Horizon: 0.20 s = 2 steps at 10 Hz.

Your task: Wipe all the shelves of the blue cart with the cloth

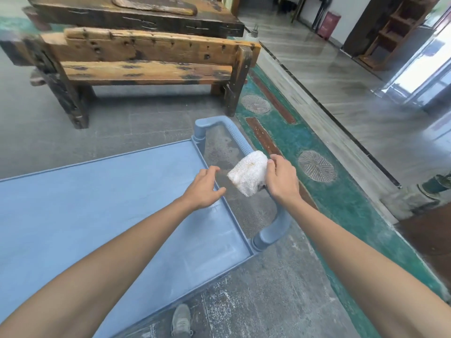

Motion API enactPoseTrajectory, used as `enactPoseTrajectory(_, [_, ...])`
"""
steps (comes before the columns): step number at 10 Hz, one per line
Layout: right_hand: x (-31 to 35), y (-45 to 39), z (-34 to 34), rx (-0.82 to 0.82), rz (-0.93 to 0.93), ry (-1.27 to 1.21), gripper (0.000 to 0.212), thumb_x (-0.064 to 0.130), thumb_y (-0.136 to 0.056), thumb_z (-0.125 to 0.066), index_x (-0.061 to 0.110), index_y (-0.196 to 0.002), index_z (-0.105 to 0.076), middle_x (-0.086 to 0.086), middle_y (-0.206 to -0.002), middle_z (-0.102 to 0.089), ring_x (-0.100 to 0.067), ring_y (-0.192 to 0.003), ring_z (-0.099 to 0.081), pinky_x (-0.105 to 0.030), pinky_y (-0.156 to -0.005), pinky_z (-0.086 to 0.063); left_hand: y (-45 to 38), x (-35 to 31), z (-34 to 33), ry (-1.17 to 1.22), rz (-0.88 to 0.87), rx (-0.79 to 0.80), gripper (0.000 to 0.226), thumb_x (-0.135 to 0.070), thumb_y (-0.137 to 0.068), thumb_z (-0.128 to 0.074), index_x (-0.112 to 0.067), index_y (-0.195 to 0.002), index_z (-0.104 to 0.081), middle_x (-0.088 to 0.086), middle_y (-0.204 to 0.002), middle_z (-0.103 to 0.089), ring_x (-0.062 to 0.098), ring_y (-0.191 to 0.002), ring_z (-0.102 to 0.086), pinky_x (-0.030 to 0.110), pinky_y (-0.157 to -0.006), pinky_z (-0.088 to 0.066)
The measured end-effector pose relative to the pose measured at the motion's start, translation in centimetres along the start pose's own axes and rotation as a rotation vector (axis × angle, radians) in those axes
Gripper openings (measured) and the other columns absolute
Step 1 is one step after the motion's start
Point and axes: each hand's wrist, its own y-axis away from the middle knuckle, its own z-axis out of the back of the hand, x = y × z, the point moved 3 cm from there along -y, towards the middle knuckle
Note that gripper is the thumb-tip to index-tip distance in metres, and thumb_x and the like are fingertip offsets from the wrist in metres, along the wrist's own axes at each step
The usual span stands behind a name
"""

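Note:
The blue cart (102,206) fills the lower left, and only its flat top shelf shows. Its curved blue handle (240,137) arches off the right end. A folded white cloth (247,173) with brownish specks lies draped over that handle. My right hand (281,178) is closed on the cloth's right side. My left hand (203,185) hovers over the shelf's right rim, fingers spread, a short gap from the cloth and holding nothing. Any lower shelves are hidden under the top one.
A worn wooden bench (146,67) stands beyond the cart, with a dark wooden table (136,15) behind it. A green patterned floor strip (300,142) runs along the right. My grey shoe (181,319) shows below the cart's near edge. A red bin (328,24) is far off.

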Motion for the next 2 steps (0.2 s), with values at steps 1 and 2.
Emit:
enactPoseTrajectory(1, [2.1, 3.4, -0.2, 0.068, 0.178, 0.173, 0.047, 0.037, -0.107, -0.038, 0.021, -0.151, -0.045, -0.009, -0.162, -0.039, -0.031, -0.149, -0.035, -0.052, -0.118, -0.032, 4.6, 0.7, 1.4, -0.100, 0.031, -0.061, 0.073, -0.035, -0.095, -0.059, -0.017, -0.156, -0.024, 0.010, -0.158, -0.028, 0.032, -0.145, -0.028, 0.044, -0.113, -0.035])
enactPoseTrajectory(2, [4.6, 6.7, -0.7, 0.119, 0.361, 0.177, 0.052, 0.036, -0.105, -0.045, 0.027, -0.157, -0.039, -0.008, -0.169, -0.028, -0.030, -0.153, -0.029, -0.051, -0.120, -0.031, 9.5, 1.7, 3.0, -0.227, 0.062, -0.180, 0.075, -0.040, -0.097, -0.054, -0.023, -0.160, -0.018, -0.002, -0.168, -0.012, 0.027, -0.151, -0.016, 0.050, -0.114, -0.036])
